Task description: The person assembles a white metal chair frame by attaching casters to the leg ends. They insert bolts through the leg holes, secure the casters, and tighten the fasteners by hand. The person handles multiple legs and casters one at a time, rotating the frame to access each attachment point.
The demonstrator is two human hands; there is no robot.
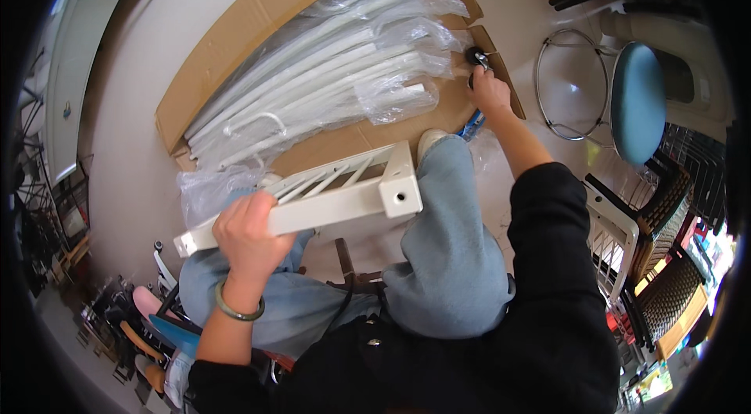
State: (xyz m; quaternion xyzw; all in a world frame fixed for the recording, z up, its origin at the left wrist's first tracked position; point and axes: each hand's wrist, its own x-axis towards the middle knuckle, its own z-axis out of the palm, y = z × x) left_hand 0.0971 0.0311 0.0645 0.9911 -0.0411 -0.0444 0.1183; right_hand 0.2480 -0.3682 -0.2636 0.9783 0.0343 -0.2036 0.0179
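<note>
My left hand [252, 235] is closed on the long side rail of a white slatted rack [332, 209], which rests across my lap. Its near right corner block has a round dark hole. At the right end of an opened cardboard box [210, 62], my right hand [491, 93] has its fingers closed on a caster wheel [479, 59] with a black wheel and shiny metal fitting. Inside the box lie several white metal tubes [332, 73] wrapped in clear plastic. Just below my right hand, a blue item [472, 126] is partly hidden beside my shoe.
A stool with a blue round seat [639, 103] and a metal ring base lies on its side at the right. Stacked chairs [665, 257] stand behind my right arm. A white cabinet [82, 77] is at the far left. Clear plastic wrap [207, 191] lies by the box's near left corner.
</note>
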